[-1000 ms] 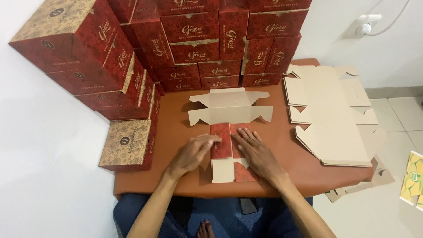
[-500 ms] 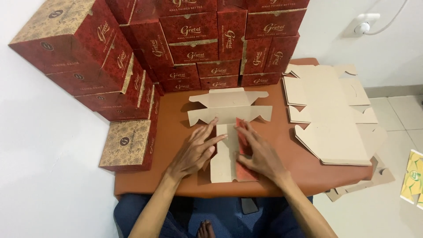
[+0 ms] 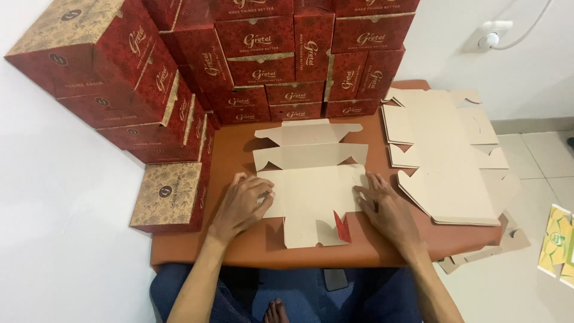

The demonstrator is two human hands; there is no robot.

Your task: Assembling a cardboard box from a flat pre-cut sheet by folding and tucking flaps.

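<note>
Flat hands (palms down) on carton

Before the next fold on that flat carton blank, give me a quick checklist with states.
1. Flat beige cardboard carton blank opened out, plain side up on the brown table: ok.
2. Left hand pressing the blank's left edge: ok.
3. Right hand pressing the blank's right edge: ok.
4. Both hands empty, fingers spread flat: ok.
5. Stack of spare flat beige blanks apart from the working blank: ok, a strip of table shows between them.
6. Small red printed flap at the near edge lying flat: not ok, it stands up.
7. Crease lines pre-scored: cannot tell.
</note>
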